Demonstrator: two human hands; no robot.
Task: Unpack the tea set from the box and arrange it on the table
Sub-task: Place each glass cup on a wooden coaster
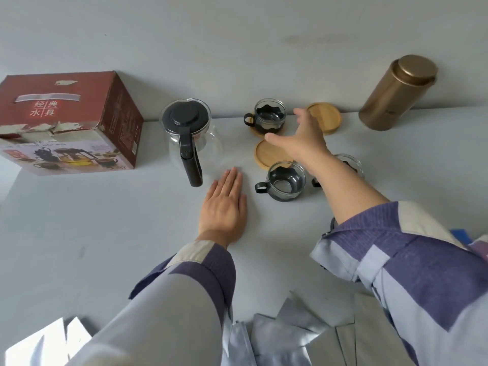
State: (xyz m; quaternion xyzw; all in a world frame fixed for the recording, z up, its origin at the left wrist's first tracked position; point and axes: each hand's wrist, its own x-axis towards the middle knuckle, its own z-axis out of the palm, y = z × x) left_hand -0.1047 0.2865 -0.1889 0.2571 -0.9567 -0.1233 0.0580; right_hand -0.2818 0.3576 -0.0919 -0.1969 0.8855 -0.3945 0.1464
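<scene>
- Since the teapot (188,138) and cups are out of the box (68,122), I judge unpacking mostly done.
- One cup (269,116) sits on a coaster; two coasters (324,118) lie bare.
- My right hand (301,138) reaches over them, fingers spread, grasping nothing; my left hand (224,204) lies flat.

Open tabletop (92,220) near; teapot (188,138), cups (286,182), coasters (272,153) crowded beyond.

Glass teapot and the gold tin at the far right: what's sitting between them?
In the head view, between the glass teapot and the gold tin sit a cup on a wooden coaster, a bare coaster, and the open right hand.
</scene>
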